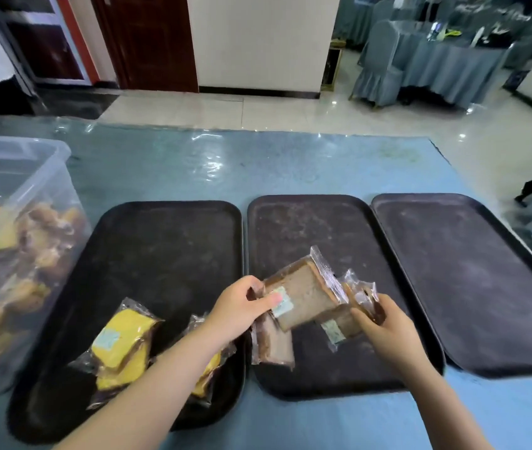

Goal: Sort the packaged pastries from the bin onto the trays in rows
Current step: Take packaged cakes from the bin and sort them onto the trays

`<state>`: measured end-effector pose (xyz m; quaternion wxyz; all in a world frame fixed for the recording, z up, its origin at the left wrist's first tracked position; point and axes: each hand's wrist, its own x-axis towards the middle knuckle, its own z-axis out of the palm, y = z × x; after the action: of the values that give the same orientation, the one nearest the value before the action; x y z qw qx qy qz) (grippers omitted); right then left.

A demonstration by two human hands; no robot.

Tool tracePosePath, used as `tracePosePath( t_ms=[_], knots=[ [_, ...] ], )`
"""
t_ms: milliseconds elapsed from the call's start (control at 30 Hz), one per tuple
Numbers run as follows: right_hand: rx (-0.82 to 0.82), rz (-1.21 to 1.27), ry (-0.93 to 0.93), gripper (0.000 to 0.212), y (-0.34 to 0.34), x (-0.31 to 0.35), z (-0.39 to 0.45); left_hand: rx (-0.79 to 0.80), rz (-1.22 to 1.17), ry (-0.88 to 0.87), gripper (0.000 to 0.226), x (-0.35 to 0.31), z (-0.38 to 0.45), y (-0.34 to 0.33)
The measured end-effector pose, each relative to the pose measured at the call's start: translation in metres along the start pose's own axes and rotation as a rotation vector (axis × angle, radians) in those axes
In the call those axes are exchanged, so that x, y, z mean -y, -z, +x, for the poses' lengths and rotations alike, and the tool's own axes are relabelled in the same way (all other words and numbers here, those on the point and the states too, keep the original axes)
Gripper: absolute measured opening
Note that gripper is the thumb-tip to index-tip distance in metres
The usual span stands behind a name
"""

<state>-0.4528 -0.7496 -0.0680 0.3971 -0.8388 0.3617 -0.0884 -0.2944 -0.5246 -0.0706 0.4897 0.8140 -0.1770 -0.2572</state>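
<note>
Three black trays lie side by side: the left tray (167,235), the middle tray (316,222) and the right tray (472,264). My left hand (241,306) pinches a wrapped brown bread slice (303,297) above the middle tray's near part. My right hand (384,329) grips a smaller wrapped brown pastry (360,295) just right of it. Another brown packet (272,344) lies on the middle tray's near left, and one more (339,331) lies partly hidden under the held slice. Two yellow packets (121,342) (209,371) rest on the left tray.
A clear plastic bin (14,241) with several packaged pastries stands at the far left on the blue, plastic-covered table (258,164). The right tray holds nothing. Covered chairs and tables stand far behind, across a tiled floor.
</note>
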Motion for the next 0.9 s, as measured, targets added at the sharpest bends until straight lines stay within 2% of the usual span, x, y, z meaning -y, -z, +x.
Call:
tracePosePath(
  t_ms=[133, 300, 400, 467, 667, 800, 900],
  knots=[
    [-0.132, -0.045, -0.035, 0.023, 0.009, -0.020, 0.005, 0.015, -0.141, 0.162, 0.029, 0.024, 0.014, -0.042],
    [-0.313, -0.118, 0.141, 0.023, 0.006, -0.047, 0.009, -0.063, -0.272, 0.184, 0.024, 0.040, 0.014, -0.073],
    [-0.320, -0.332, 0.280, 0.043, -0.014, -0.080, 0.009, -0.104, -0.307, 0.175, 0.029, 0.043, 0.012, -0.079],
    [-0.248, -0.430, 0.338, 0.047, -0.028, -0.094, 0.002, -0.094, -0.265, 0.166, 0.034, 0.048, 0.013, -0.079],
    [0.010, -0.561, 0.258, 0.064, -0.046, -0.106, -0.024, -0.048, 0.216, 0.108, 0.029, 0.055, 0.021, -0.074],
    [-0.006, -0.594, 0.195, 0.068, -0.050, -0.095, -0.026, -0.043, 0.681, -0.109, 0.037, 0.045, 0.023, -0.079],
    [-0.015, -0.603, 0.184, 0.058, -0.048, -0.089, -0.021, 0.052, 0.794, -0.096, 0.053, 0.044, 0.026, -0.082]
  ],
)
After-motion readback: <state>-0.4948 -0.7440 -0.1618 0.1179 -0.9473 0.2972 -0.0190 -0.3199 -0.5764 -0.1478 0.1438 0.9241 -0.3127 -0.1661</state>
